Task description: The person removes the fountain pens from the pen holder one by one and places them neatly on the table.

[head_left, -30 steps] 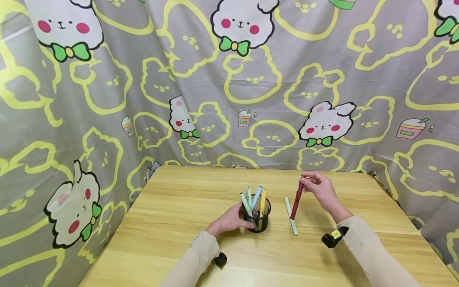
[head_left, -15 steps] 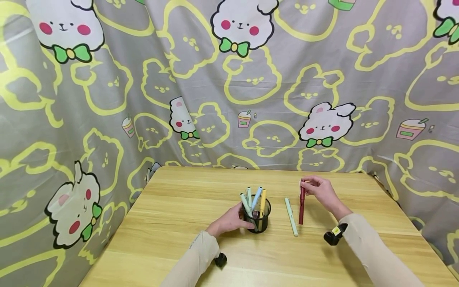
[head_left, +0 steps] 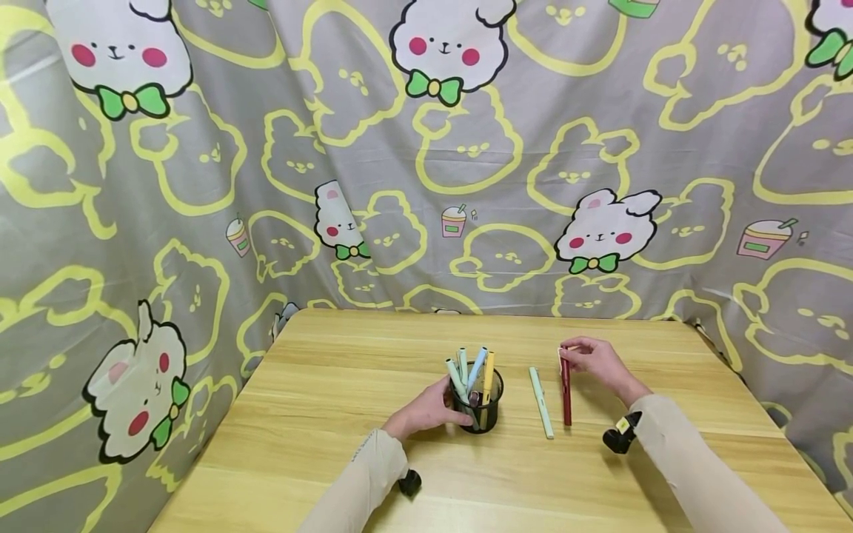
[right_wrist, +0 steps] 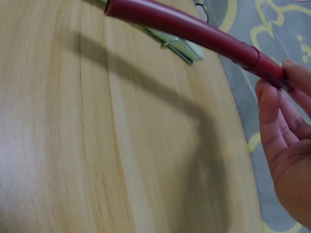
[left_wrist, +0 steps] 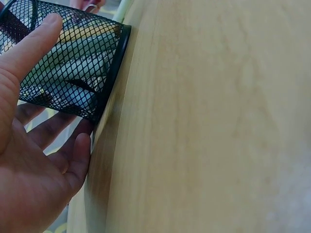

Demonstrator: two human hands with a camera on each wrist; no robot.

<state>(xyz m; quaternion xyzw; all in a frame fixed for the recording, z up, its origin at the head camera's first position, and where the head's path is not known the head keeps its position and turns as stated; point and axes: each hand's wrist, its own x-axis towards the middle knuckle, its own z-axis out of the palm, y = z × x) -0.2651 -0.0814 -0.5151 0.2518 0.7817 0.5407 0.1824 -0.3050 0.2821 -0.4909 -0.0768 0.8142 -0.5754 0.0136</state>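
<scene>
My left hand (head_left: pixel 429 409) grips a black mesh pen holder (head_left: pixel 492 418), which stands upright on the table. In the left wrist view, the thumb lies along the mesh and the other fingers are around the far side. Inside are pale green pens (head_left: pixel 456 376), a blue pen (head_left: pixel 477 369), a yellow pen (head_left: pixel 489 374) and a dark item, partly hidden. My right hand (head_left: pixel 600 363) pinches a dark red pen (right_wrist: pixel 189 29) near its far end between thumb and fingers. In the right wrist view, the pen's shadow falls apart from it. Left of it lies a pale green pen (head_left: pixel 541 403) on the table.
Both hands work over a wooden table (head_left: pixel 333 385). Behind and beside it hangs a grey curtain (head_left: pixel 400 259) with yellow outlines and white rabbit prints. A black wrist camera (head_left: pixel 620 437) sits under the right wrist, another (head_left: pixel 410 483) under the left.
My right hand has lowered the dark red pen and shifted it slightly right, away from above the green pen, turning it nearly parallel. The left hand and the holder have stayed put.
</scene>
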